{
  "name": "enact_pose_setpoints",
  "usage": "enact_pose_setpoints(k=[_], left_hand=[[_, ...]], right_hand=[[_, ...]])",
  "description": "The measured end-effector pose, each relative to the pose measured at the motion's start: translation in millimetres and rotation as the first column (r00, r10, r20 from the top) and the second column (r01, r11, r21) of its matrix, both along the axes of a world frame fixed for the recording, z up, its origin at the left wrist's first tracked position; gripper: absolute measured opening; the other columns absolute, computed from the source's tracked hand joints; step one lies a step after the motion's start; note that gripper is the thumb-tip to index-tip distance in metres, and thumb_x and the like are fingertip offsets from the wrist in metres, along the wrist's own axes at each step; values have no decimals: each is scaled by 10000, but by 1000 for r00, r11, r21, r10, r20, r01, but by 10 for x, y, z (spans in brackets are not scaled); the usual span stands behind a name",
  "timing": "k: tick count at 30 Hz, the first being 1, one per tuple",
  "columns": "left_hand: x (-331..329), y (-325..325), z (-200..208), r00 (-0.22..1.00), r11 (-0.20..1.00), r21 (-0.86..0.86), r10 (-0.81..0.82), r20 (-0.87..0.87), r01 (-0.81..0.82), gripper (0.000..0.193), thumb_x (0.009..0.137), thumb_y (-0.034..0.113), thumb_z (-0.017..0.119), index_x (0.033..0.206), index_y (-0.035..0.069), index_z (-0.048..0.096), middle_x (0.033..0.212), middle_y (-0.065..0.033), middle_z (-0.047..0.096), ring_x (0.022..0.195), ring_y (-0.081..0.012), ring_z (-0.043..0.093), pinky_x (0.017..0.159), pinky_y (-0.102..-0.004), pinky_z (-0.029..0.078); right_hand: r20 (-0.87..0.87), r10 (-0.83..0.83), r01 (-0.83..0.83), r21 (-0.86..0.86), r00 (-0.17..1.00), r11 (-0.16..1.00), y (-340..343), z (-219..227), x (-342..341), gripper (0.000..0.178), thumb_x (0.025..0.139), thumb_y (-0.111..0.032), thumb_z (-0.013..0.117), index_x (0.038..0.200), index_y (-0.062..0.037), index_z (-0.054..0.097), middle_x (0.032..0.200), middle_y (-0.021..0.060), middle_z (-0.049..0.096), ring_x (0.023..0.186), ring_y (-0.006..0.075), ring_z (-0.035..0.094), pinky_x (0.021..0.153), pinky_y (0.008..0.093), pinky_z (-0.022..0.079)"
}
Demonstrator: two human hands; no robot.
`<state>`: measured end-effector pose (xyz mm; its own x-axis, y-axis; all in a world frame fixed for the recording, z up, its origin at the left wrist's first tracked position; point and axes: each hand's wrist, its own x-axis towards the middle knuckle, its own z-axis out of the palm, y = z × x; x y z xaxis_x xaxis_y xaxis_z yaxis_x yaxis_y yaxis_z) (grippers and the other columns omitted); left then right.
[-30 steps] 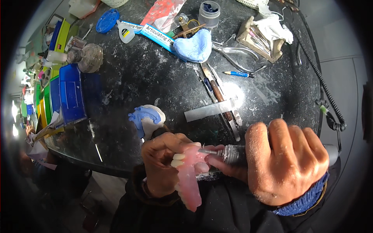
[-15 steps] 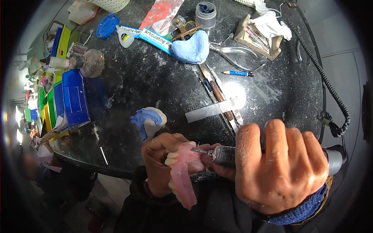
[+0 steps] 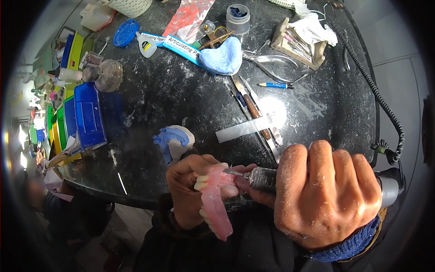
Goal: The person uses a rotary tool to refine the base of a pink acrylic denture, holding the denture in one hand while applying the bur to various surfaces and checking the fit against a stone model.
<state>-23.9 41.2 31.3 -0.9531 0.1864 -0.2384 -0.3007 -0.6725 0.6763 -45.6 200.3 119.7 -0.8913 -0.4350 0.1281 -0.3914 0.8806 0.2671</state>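
Note:
My left hand grips a pink denture with a row of cream teeth, its curved end hanging down past the fingers. In my right hand is a dark rotary handpiece, wrapped by the fingers and lying sideways. Its thin metal bur meets the denture's upper part near the left fingers; whether it touches is hard to tell. Pale dust speckles the right hand. Just beyond the left hand sits a white plaster cast with blue material.
Brown-handled tools and a pale strip lie mid-table. Farther back are a blue mould, pliers, a blue pencil and a tool holder. Blue bins stand left. A coiled cord runs down the right.
The denture has shifted slightly right and up, its lower end tilting a little to the right. The handpiece stays against the same area, with more of its bur showing.

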Motion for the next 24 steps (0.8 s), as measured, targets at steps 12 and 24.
enact_pose_setpoints(k=[12, 24], left_hand=[[11, 7, -39, 991, 997, -71, 0, -137, -10, 304, 686, -40, 743, 887, 29, 525, 873, -88, 581, 824, -205, 645, 846, -453, 527], [28, 47, -25, 984, 973, -180, 120, -129, -142, 300, 647, -47, 792, 848, -7, 573, 845, -105, 647, 780, -179, 657, 795, -372, 564]], right_hand=[[-6, -19, 19, 4, 1000, 1000, -7, 5, 10, 543, 815, -555, 551, 606, -60, 471, 514, 7, 337, 395, 120, 367, 383, 263, 265], [58, -24, 35, -189, 998, 981, 90, -73, -65, 529, 668, -550, 702, 620, -88, 448, 530, 6, 380, 393, 149, 416, 385, 284, 322]])
